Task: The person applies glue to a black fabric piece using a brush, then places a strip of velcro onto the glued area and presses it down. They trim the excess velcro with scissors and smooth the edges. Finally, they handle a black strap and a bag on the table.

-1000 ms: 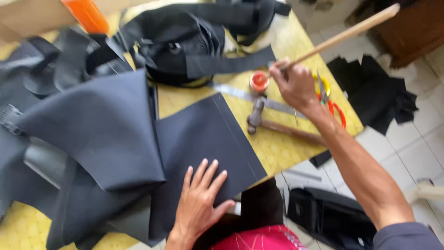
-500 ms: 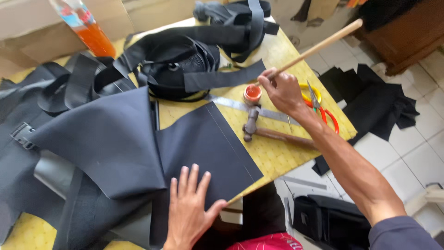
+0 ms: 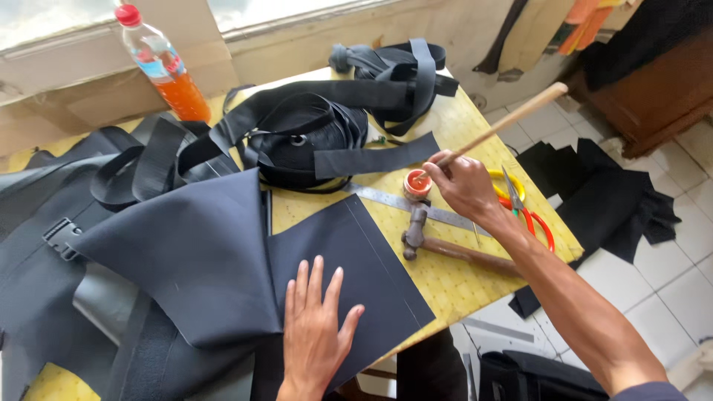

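Centrally, a flat panel of dark fabric [image 3: 349, 275] lies on the yellow surface [image 3: 460, 289], and all positions below are given relative to this panel. The left hand [image 3: 316, 334] rests on the panel's near edge, open, fingers spread, palm pressing down. The right hand [image 3: 464, 186], up and to the right of the panel, is closed around a long wooden stick [image 3: 505, 122] whose lower tip sits in a small orange pot [image 3: 417, 183] just beyond the panel's far right corner.

Judged from this arrangement, the step in hand is loading the stick from the pot while the panel is held still. It would be done well by keeping the flat palm firm so the fabric cannot creep, taking only a modest load on the tip, and carrying it across low — a drip on the panel face would be hard to remove.

Other things crowd the route. A metal ruler [image 3: 416, 208] runs along the panel's far right edge, and a hammer [image 3: 438, 241] lies just right of the panel, directly between pot and fabric. Scissors with red and yellow handles [image 3: 523, 212] lie further right. A folded dark piece [image 3: 186, 252] overlaps the panel's left side; coiled black webbing [image 3: 304, 134] lies beyond it, and a plastic bottle of orange liquid [image 3: 160, 63] stands well beyond, to the left — clear of the work.
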